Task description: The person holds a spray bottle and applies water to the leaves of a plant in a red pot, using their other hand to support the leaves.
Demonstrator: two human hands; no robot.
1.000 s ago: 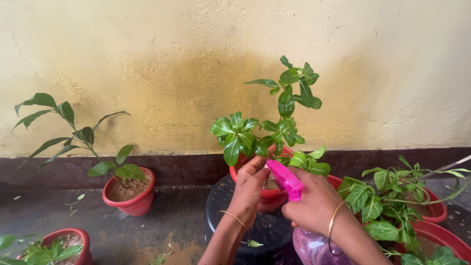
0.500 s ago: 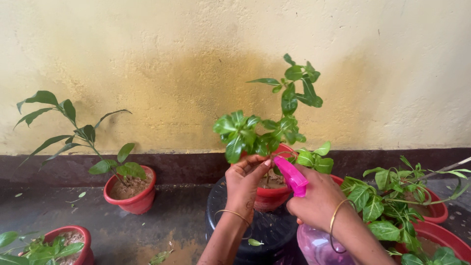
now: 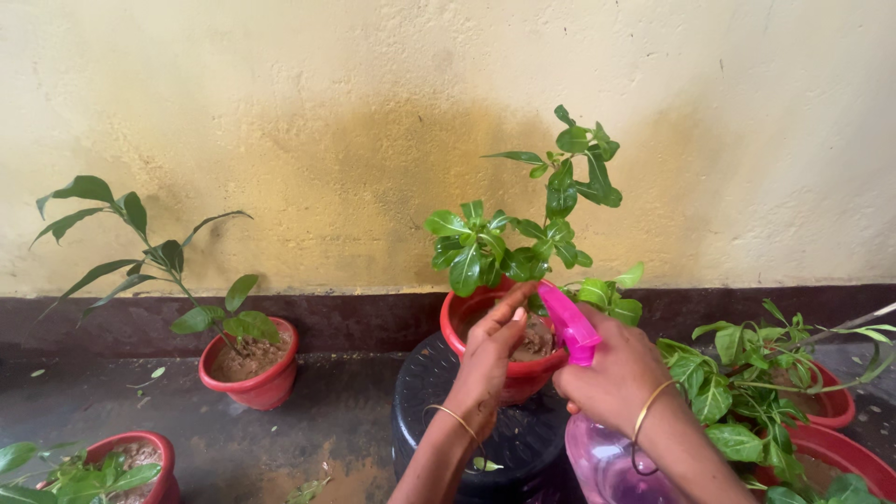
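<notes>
A green leafy plant (image 3: 523, 229) grows in a red pot (image 3: 459, 317) that stands on a black upturned container (image 3: 425, 392) in the middle. My left hand (image 3: 493, 359) reaches over the pot's front rim, fingers stretched toward the stem and soil, holding nothing that I can see. My right hand (image 3: 611, 378) grips a spray bottle with a pink trigger head (image 3: 567, 322) and a pale purple body (image 3: 607, 467), its nozzle pointing up at the plant's leaves. Both wrists wear thin gold bangles.
A red pot with a tall thin plant (image 3: 250, 359) stands on the dark wet floor at left. Another red pot (image 3: 140, 457) sits at the bottom left corner. Leafy plants in red pots (image 3: 821, 401) crowd the right side. A yellow stained wall (image 3: 280, 140) rises behind.
My left hand has let go of the lower leaves and moved down over the pot's rim. The plant and both hands have drifted slightly right in view; the spray head stays aimed at the plant.
</notes>
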